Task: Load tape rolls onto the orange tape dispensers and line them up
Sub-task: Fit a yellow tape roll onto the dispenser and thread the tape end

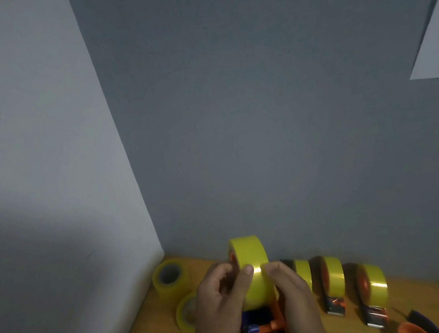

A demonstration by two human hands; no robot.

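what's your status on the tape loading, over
Left hand and right hand both on yellow roll mounted in dispenser. Loaded dispensers lined up right. Nothing blocking.

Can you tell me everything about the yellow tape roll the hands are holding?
The yellow tape roll is wide, shiny and see-through yellow, and it looks like plastic packing tape. It stands on its edge, mounted on an orange and blue dispenser, with an orange hub showing at its left side. The left hand and the right hand touch its front, fingertips pressed on the tape face. It sits near the wall on the wooden table, left of the other loaded rolls.
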